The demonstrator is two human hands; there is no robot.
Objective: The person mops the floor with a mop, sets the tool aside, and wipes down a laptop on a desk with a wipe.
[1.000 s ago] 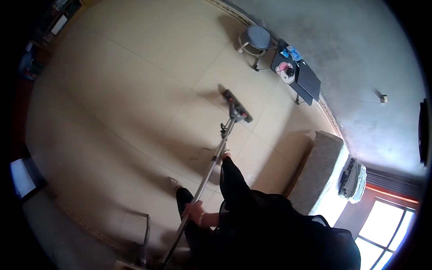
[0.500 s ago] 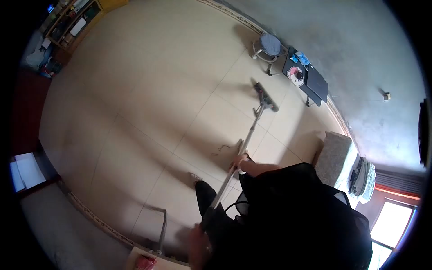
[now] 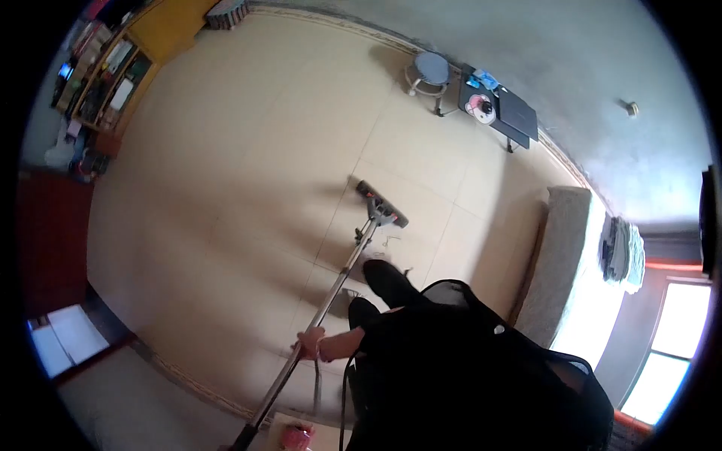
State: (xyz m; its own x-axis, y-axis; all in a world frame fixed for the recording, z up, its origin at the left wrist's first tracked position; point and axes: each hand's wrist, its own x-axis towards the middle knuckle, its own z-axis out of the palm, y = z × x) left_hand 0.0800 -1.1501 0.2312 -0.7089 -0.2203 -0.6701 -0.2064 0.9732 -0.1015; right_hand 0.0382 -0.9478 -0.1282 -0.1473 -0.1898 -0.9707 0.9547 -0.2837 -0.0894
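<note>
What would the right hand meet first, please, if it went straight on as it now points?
The right hand grips the pole; beyond it, the way looks free above the floor, perhaps as far as the lower-left wall, though depth is unclear.

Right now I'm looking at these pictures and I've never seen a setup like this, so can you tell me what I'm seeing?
There is no machine here, just a person working with bare hands. The view comes from a camera worn on their head, looking forward and down, so their black clothing fills the lower part, and the picture's edges look curved. One hand, seemingly the right, is closed around the pole of a mop; the other is not in view. The mop's dark head rests on the pale tiled floor. Beyond it, by the wall, stand a round stool and a low table holding what looks like a closed laptop.
</note>
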